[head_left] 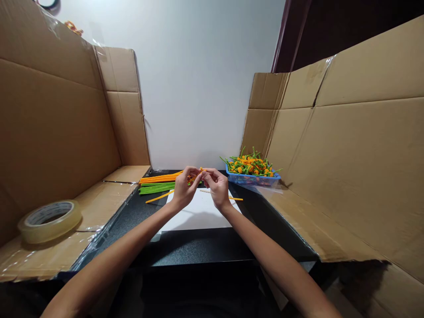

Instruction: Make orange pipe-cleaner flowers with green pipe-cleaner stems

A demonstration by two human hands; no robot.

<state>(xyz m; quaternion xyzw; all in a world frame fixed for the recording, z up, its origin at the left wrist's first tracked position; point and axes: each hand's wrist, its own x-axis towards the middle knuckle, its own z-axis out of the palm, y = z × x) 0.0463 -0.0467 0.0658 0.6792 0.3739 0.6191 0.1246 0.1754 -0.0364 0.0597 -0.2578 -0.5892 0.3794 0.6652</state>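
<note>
My left hand [185, 187] and my right hand [216, 184] meet above a white sheet of paper [195, 221], fingertips pinched together. Between them shows a small bent piece of orange pipe cleaner [202, 169], mostly covered by the fingers. An orange length of pipe cleaner [159, 197] sticks out left of my left hand, and another orange end [236, 198] shows to the right of my right wrist. Whether these join the pinched piece is hidden. A thin pale stick [205, 191] lies on the paper between the wrists.
Bundles of orange pipe cleaners [155, 179] and green pipe cleaners [155, 188] lie left on the black table [198, 247]. A blue basket [253, 178] heaped with orange-and-green pipe cleaner pieces stands back right. Cardboard walls [357, 145] flank both sides; a tape roll [71, 216] rests at left.
</note>
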